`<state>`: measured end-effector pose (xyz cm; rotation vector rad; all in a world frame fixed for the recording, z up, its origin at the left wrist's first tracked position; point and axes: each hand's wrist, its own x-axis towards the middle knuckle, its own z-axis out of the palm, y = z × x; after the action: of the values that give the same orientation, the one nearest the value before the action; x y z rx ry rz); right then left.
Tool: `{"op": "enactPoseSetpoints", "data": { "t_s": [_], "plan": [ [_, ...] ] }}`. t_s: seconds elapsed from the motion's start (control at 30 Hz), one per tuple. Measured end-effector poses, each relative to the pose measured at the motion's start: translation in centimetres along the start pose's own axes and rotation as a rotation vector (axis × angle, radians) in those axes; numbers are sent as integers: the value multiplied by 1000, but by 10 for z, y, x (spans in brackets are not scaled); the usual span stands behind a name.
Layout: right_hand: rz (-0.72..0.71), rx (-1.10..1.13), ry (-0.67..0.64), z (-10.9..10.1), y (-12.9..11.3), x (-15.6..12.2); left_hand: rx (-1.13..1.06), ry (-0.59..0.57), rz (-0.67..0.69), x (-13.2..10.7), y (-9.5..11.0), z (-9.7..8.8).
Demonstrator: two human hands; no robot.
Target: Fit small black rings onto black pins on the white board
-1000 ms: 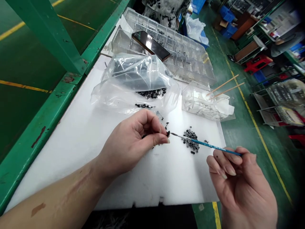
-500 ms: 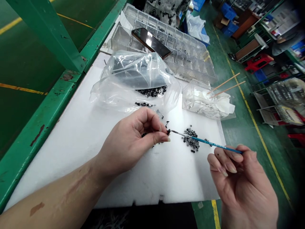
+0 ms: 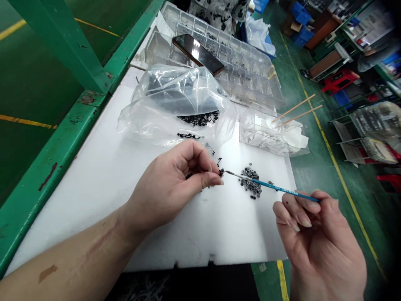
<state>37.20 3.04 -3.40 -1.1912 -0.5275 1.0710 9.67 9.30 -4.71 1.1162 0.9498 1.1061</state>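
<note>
My left hand (image 3: 171,186) pinches a tiny black part (image 3: 221,171) between thumb and fingertips. My right hand (image 3: 313,236) holds a thin blue-handled paintbrush (image 3: 272,187) like a pen. Its fine metal-collared tip reaches the black part and appears to touch it. Just beneath the brush lies a heap of small black-and-silver rings (image 3: 249,182). A few black bits (image 3: 219,161) are scattered near my left fingers. Both hands rest above a white foam sheet (image 3: 94,184).
A clear plastic bag (image 3: 175,104) with black parts lies beyond my hands. Behind it stands a clear compartment tray (image 3: 247,69) with a phone (image 3: 198,54) on top. A clear box (image 3: 269,136) holds white wipes and wooden sticks. A green bench rail (image 3: 59,138) runs along the left.
My hands and the brush hold nearly the same pose. The whole scene has shifted slightly upward in the view.
</note>
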Motion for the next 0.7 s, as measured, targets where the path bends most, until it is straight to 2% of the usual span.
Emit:
{"op": "enactPoseSetpoints", "data": {
  "t_s": [0.2, 0.33, 0.43, 0.53, 0.6, 0.7],
  "plan": [
    [4, -11, -15, 1, 0, -5, 33, -1, 3, 0, -1, 0],
    [-7, 27, 27, -5, -12, 1, 95, 1, 4, -1, -2, -2],
    [-136, 60, 67, -14, -28, 32, 154, -3, 4, -1, -3, -4],
    [-223, 35, 179, -25, -43, 77, 185, 16, 12, -1, -5, -6],
    [-249, 12, 228, -33, -45, 107, 187, 23, -8, 0, -9, -8],
    [-228, -31, 269, -44, -37, 140, 203, 25, -25, 0, -13, -10]
  ]
}}
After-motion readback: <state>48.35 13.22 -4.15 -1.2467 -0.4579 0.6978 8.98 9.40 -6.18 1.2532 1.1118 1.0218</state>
